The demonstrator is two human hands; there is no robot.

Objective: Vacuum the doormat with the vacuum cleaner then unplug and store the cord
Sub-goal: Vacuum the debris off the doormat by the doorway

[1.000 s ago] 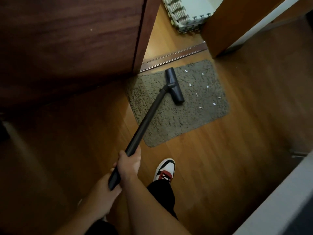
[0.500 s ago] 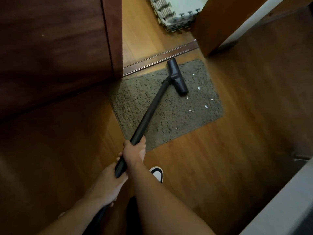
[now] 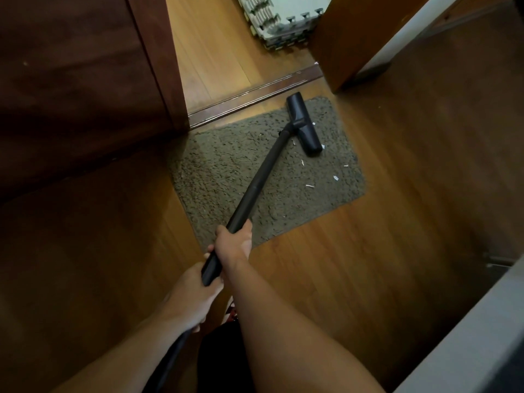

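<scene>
Fingers (image 3: 246,231) of the right hand (image 3: 234,241) are curled tight round the black wand (image 3: 262,177), and just behind it the left hand (image 3: 188,300) grips the wand's near end, where the hose (image 3: 170,361) trails down out of sight. The floor head (image 3: 304,124) sits on the far right corner of the doormat (image 3: 226,171), its far tip right at the mat's edge beside the door threshold (image 3: 255,93). From where I stand, one more push and it could ride off the mat into that track. A handful of white paper scraps (image 3: 309,186) lie nearer the person than the head, easy to skip if the strokes stay up top. The shaggy mat may well bunch or slide on the smooth wooden floor (image 3: 326,279) when dragged back. The cord isn't visible, so it's a trip risk.
</scene>
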